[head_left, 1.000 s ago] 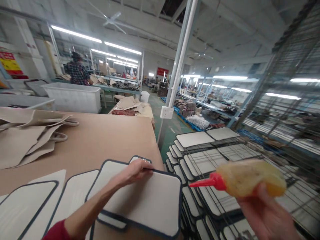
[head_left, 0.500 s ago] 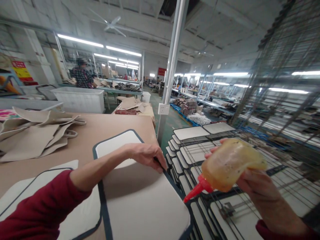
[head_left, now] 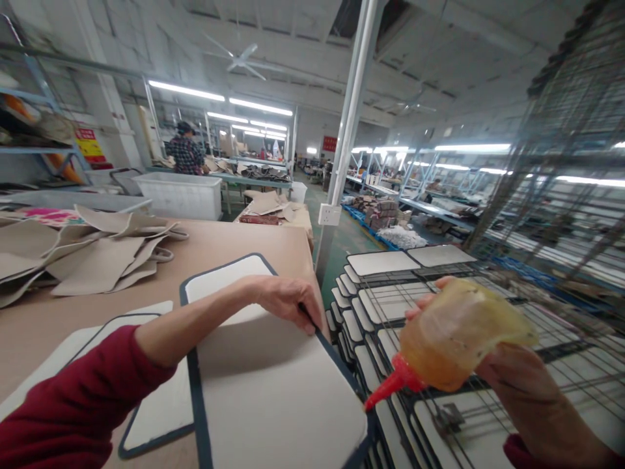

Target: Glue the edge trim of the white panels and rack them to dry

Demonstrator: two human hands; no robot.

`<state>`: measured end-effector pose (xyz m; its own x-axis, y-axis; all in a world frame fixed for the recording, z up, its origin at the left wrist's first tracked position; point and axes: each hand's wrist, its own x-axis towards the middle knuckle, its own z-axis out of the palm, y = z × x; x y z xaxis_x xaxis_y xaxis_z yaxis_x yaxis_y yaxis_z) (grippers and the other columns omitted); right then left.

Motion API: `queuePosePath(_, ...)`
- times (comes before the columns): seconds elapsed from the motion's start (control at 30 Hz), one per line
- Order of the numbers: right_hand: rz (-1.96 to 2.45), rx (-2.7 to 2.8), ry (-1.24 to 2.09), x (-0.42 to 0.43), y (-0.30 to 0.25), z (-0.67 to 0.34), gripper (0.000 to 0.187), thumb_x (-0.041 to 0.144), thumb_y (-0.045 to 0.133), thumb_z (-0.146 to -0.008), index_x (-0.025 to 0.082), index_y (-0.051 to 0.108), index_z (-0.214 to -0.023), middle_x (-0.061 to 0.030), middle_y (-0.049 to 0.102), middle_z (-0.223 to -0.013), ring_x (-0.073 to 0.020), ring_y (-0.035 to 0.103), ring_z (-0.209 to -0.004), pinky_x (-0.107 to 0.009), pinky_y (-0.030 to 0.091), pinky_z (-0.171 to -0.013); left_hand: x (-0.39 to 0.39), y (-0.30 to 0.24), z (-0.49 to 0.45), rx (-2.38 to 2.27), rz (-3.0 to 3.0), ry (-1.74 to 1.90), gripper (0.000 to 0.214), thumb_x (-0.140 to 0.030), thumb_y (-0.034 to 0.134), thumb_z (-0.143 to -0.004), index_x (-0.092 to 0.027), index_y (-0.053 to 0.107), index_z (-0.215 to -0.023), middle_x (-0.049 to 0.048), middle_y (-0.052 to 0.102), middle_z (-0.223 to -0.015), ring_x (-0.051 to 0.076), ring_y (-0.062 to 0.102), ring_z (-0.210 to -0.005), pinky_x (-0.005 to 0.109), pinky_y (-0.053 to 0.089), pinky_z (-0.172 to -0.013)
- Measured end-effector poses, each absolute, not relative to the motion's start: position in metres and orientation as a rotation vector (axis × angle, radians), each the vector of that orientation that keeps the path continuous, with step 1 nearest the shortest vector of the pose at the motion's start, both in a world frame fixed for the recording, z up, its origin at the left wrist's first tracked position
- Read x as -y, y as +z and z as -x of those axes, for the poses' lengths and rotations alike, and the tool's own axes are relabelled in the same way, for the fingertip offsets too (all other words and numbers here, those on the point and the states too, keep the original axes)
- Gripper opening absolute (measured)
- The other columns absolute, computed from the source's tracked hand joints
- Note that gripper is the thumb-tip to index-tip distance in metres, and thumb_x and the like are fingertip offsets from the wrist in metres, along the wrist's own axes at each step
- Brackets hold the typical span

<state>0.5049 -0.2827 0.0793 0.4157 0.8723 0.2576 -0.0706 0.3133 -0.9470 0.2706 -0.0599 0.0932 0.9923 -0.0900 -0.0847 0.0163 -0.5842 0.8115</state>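
Note:
My left hand is closed on the dark border of a pale panel, pinching its right edge between thumb and fingers and bending the panel up a little. In my right hand is a translucent squeeze bottle of yellowish liquid, tilted with its red nozzle pointing down and left. The nozzle tip is at the panel's dark right border, close to the near right corner. My right fingers wrap behind the bottle and are partly hidden by it.
More bordered panels lie on the brown table at left, with a pile of beige pieces behind. At right, a wire rack holds several layers of panels. A metal post rises beyond the table; a person stands farther back.
The nozzle has slid slightly along the panel's border toward the near corner. My left hand keeps its pinch on the edge. The whole view has turned a little to the left.

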Motion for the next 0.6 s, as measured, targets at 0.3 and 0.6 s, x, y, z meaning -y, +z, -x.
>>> queuePosePath(0.3, 1.082, 0.847, 0.671, 0.288, 0.066, -0.511, 0.069, 0.046, 0.088, -0.057, 0.034, 0.065, -0.121, -0.0063, 0.071, -0.109, -0.0317, 0.069, -0.095, -0.036, 0.059, -0.075, 0.048, 0.090, -0.260, -0.048, -2.226, -0.104, 0.033, -0.041, 0.073, -0.081, -0.010, 0.079, -0.091, 0.0077, 0.075, -0.082, 0.015, 0.064, -0.073, 0.017, 0.047, -0.066)
queuePosePath(0.6, 1.053, 0.755, 0.526, 0.292, 0.060, -0.494, 0.069, 0.038, 0.084, -0.065, 0.032, 0.059, -0.129, -0.0103, 0.069, -0.114, -0.0349, 0.065, -0.108, -0.046, 0.054, -0.093, 0.036, 0.081, -0.250, -0.074, -2.225, 0.010, 0.041, -0.048, 0.064, -0.087, -0.008, 0.075, -0.087, 0.0035, 0.066, -0.072, 0.012, 0.052, -0.066, 0.016, 0.041, -0.060)
